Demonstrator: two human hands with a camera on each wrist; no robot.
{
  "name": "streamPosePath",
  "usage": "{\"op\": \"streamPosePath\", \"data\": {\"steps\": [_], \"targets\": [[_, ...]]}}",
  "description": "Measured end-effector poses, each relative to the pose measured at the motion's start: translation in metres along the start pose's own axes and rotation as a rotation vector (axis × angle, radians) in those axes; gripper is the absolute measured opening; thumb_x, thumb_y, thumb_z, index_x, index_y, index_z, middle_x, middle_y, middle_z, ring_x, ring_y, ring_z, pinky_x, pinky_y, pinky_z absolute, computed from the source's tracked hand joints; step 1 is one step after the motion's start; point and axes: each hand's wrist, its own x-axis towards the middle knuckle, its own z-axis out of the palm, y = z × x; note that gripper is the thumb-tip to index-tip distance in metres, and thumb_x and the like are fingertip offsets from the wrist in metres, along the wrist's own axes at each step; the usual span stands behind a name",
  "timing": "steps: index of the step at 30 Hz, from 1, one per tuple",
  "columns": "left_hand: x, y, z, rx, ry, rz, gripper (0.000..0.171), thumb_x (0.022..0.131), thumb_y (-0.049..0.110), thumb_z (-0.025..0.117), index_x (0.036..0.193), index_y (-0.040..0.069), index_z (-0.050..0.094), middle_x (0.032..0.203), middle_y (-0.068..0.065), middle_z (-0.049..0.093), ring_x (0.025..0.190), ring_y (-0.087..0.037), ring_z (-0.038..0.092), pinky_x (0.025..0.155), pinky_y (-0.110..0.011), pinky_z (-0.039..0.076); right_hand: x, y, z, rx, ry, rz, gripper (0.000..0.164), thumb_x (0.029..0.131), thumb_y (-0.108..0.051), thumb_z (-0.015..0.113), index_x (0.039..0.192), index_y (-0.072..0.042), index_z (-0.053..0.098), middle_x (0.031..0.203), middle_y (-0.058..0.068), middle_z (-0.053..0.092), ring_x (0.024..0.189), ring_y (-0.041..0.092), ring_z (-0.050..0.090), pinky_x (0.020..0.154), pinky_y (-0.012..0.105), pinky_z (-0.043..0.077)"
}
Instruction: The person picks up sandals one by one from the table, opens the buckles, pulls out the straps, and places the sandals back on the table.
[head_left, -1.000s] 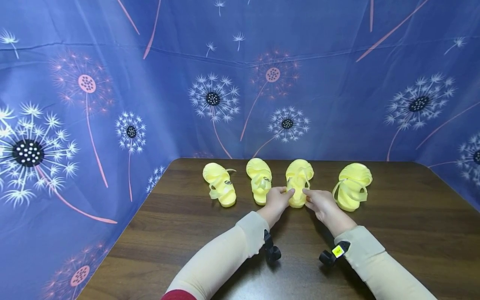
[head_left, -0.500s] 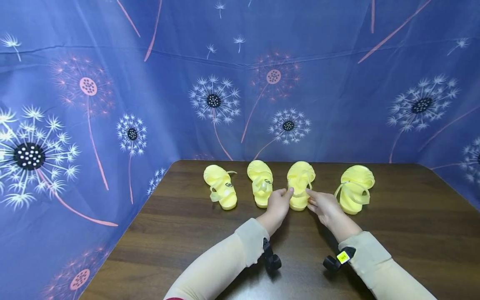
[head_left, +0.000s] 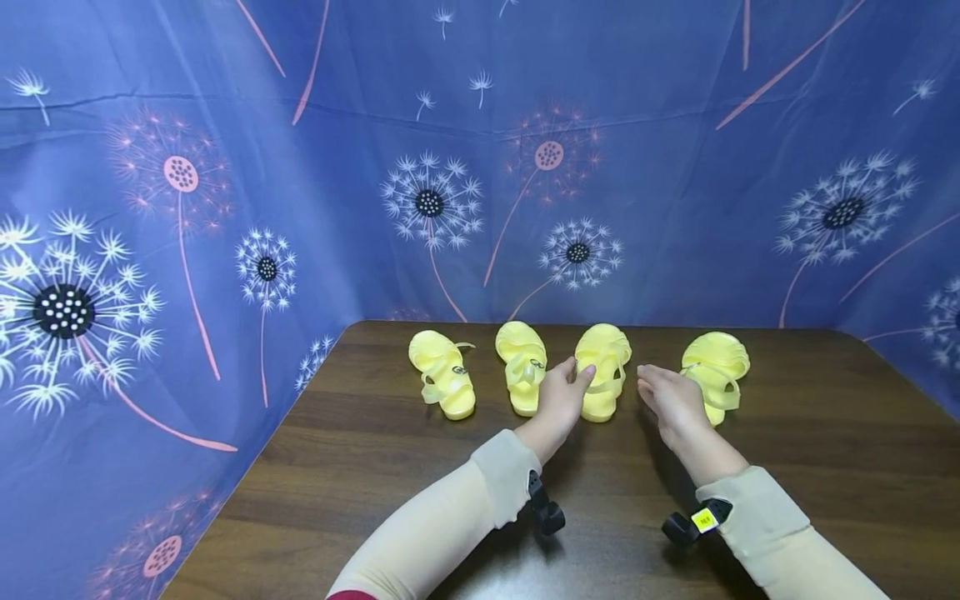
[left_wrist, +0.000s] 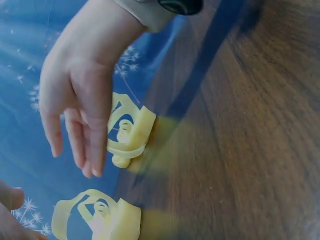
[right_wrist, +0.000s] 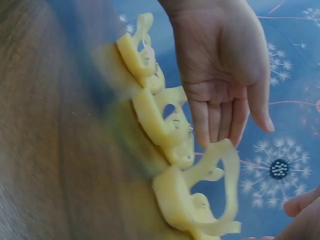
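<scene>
Four-strapped wording aside, several yellow sandals stand in a row across the table. My left hand (head_left: pixel 557 398) is beside the left edge of the third sandal (head_left: pixel 602 375) from the left, its thumb overlapping that sandal in the head view. Its fingers look straight in the left wrist view, where a sandal (left_wrist: pixel 131 131) shows behind them. My right hand (head_left: pixel 675 406) is between the third sandal and the rightmost sandal (head_left: pixel 716 367), partly covering the latter. In the right wrist view its fingers extend and its palm holds nothing, with a sandal (right_wrist: pixel 172 197) below.
Left of my hands stand the second sandal (head_left: pixel 521 367) and the leftmost sandal (head_left: pixel 442 375), each with a strap. All stand near the back edge of the brown wooden table (head_left: pixel 360 492). A blue dandelion-print cloth (head_left: pixel 660 167) hangs behind.
My right hand has come off the third sandal and moved right. My left hand has stayed by its left edge with its fingers spread more. The sandal's strap now lies toward its right side.
</scene>
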Motion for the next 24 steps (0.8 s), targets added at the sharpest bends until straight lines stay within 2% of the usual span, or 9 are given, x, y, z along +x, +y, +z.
{"op": "streamPosePath", "data": {"steps": [3, 7, 14, 18, 24], "targets": [[0.001, 0.001, 0.001, 0.061, -0.005, 0.049, 0.053, 0.099, 0.032, 0.056, 0.141, 0.001, 0.047, 0.145, -0.012, 0.049, 0.135, -0.026, 0.045, 0.111, -0.039, 0.039, -0.002, -0.004, -0.003, -0.027, 0.048, -0.073, 0.06, 0.103, -0.027, 0.043, 0.151, 0.002, 0.022, 0.159, 0.017, 0.019, 0.145, 0.03, 0.026, 0.119, 0.035, 0.025], [0.0, 0.004, 0.003, 0.134, -0.004, 0.102, 0.052, 0.098, 0.033, 0.058, 0.141, 0.006, 0.049, 0.145, -0.009, 0.05, 0.135, -0.024, 0.046, 0.111, -0.038, 0.039, -0.004, -0.008, -0.01, -0.048, 0.114, -0.143, 0.058, 0.102, -0.028, 0.044, 0.15, 0.0, 0.028, 0.158, 0.016, 0.026, 0.143, 0.03, 0.03, 0.118, 0.037, 0.028], [-0.005, 0.014, 0.014, 0.192, -0.03, 0.2, 0.051, 0.098, 0.03, 0.057, 0.143, 0.008, 0.047, 0.147, -0.002, 0.048, 0.137, -0.019, 0.043, 0.113, -0.032, 0.036, -0.003, -0.015, -0.027, -0.14, 0.279, -0.17, 0.054, 0.101, -0.033, 0.048, 0.147, -0.008, 0.039, 0.154, 0.007, 0.037, 0.142, 0.021, 0.033, 0.117, 0.033, 0.029], [-0.007, 0.018, 0.022, 0.203, -0.047, 0.243, 0.051, 0.098, 0.029, 0.058, 0.143, 0.008, 0.047, 0.148, -0.002, 0.047, 0.138, -0.016, 0.041, 0.113, -0.029, 0.035, -0.002, -0.017, -0.038, -0.147, 0.371, -0.169, 0.053, 0.1, -0.032, 0.049, 0.148, -0.012, 0.039, 0.156, 0.004, 0.033, 0.142, 0.021, 0.029, 0.116, 0.034, 0.031], [-0.007, 0.02, 0.032, 0.257, -0.081, 0.295, 0.054, 0.097, 0.031, 0.059, 0.144, 0.008, 0.045, 0.15, -0.002, 0.044, 0.14, -0.013, 0.038, 0.114, -0.026, 0.033, 0.001, -0.012, -0.062, -0.128, 0.442, -0.177, 0.057, 0.1, -0.027, 0.049, 0.152, -0.011, 0.03, 0.161, 0.005, 0.021, 0.148, 0.025, 0.015, 0.121, 0.036, 0.02]]}}
